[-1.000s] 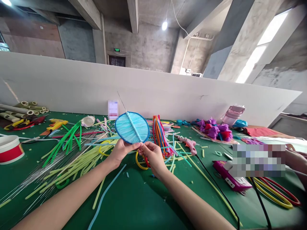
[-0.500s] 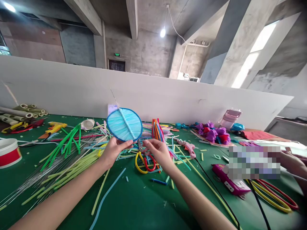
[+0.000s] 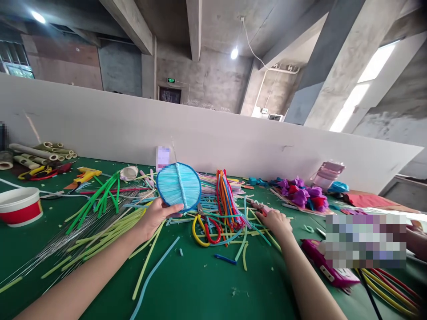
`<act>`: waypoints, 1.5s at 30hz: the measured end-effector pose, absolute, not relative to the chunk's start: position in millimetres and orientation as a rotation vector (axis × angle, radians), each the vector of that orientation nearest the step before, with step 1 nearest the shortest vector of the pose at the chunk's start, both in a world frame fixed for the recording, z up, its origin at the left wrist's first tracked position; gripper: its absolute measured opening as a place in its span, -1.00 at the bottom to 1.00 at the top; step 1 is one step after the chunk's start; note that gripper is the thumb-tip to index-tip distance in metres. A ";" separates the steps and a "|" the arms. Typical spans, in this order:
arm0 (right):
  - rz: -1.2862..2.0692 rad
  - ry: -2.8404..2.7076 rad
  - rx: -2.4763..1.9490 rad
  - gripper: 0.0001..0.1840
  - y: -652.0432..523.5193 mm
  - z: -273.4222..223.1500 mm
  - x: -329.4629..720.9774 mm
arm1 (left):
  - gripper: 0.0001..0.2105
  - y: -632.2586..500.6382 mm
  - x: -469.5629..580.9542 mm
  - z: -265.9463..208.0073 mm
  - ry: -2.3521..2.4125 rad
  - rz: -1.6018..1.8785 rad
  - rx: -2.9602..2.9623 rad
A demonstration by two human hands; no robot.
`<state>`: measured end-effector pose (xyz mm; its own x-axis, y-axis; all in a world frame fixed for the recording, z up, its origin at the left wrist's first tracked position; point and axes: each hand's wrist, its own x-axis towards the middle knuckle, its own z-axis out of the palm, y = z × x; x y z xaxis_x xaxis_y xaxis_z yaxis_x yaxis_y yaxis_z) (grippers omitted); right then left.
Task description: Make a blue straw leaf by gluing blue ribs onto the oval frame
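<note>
My left hand [image 3: 155, 220] pinches the lower rim of a round light-blue disc [image 3: 171, 186], like a small fan. It has a dark-blue edge, a fuzzy rib down its middle and a thin wire sticking up from the top. To the right, my right hand [image 3: 276, 223] is closed over a pink glue gun [image 3: 262, 207], hiding most of it. Between the hands lie scissors [image 3: 202, 231] with yellow and red handles. Behind them stands a bundle of many-coloured pipe cleaners [image 3: 228, 200].
Yellow-green stems [image 3: 103, 240], green strips [image 3: 100, 202], a yellow glue gun [image 3: 87, 174] and a red-and-white tub [image 3: 20, 206] occupy the left. Purple and red flowers [image 3: 300, 193] and a magenta box [image 3: 328, 264] lie right, near another person's hand [image 3: 416, 240].
My right hand has moved right, from beside the disc to the pink glue gun, and closed over it. The disc stays in my left hand; the view has shifted slightly.
</note>
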<state>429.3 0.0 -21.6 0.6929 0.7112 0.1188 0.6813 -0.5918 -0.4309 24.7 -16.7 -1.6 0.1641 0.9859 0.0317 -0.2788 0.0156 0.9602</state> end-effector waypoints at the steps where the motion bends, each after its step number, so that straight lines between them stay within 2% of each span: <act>1: 0.087 -1.085 -2.447 -0.44 1.4 -25.6 431.4 | -0.56 -17.7 24.2 -2.1 0.886 1.212 1.071; 4: 0.077 -1.025 -2.426 -0.43 2.9 -27.5 437.1 | -0.59 -20.6 23.2 -2.2 0.906 1.194 1.051; 12: -0.141 -0.809 -2.183 -0.16 -9.2 -2.6 424.9 | -0.58 -22.9 22.3 -1.9 0.858 1.167 0.992; 19: -0.105 -0.940 -1.774 -0.36 -14.8 14.9 377.6 | -0.43 -21.4 20.4 -5.5 0.844 1.089 0.899; 26: 0.537 -1.261 -1.376 -0.53 -23.2 5.2 299.6 | -0.38 -24.3 25.7 -9.7 0.751 1.011 0.853; 32: 0.785 -1.344 -1.245 -0.55 -27.4 -6.9 269.8 | -0.30 -33.2 34.4 -12.3 0.668 0.929 0.938; 35: 0.788 -1.355 -1.236 -0.54 -28.0 -9.8 270.9 | -0.34 -35.7 36.0 -11.8 0.661 0.870 0.938; 39: 0.712 -1.394 -1.251 -0.53 -27.6 -9.7 272.7 | -0.49 -34.4 34.9 -8.1 0.682 0.906 0.878; 45: 0.341 -1.455 -1.345 -0.65 -29.7 -7.8 269.6 | -0.51 -34.3 39.0 -7.4 0.769 1.020 0.954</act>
